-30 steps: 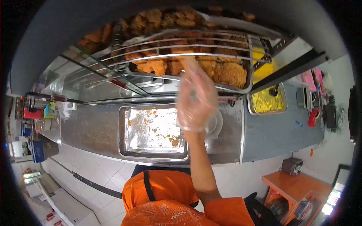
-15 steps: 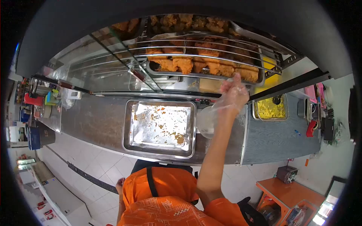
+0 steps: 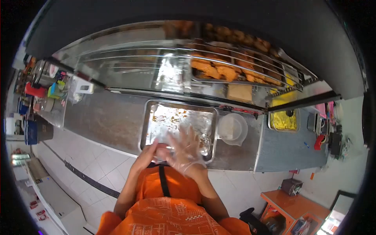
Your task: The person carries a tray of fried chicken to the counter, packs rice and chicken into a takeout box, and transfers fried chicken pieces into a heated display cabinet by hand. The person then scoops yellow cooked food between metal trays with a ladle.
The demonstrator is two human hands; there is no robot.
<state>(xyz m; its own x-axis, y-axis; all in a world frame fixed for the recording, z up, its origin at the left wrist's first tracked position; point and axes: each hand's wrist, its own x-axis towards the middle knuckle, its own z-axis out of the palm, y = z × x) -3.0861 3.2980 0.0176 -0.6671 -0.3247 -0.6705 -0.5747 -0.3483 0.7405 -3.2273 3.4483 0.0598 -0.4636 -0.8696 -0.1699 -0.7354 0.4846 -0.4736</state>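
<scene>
My right hand (image 3: 184,152), in a clear plastic glove, is spread above the near part of a shiny metal tray (image 3: 215,133) dotted with orange crumbs. My bare left hand (image 3: 147,156) is beside it at the tray's near left edge, its fingertips close to or touching the glove at the thumb side. Its fingers are blurred, so whether they pinch the plastic cannot be made out. Behind the tray, fried pieces (image 3: 227,72) lie in a pan on the wire rack (image 3: 243,64) of the glass cabinet.
A translucent plastic jug (image 3: 232,129) stands right of the tray. Farther right is a container of yellow food (image 3: 284,120). A brown flat block (image 3: 239,93) lies under the rack. The cabinet's lower frame (image 3: 176,96) runs behind the tray. An orange table (image 3: 297,203) stands at lower right.
My gloved right hand has come down from the rack to above the tray's near edge. My left hand has risen from my side to meet it. The view has shifted left.
</scene>
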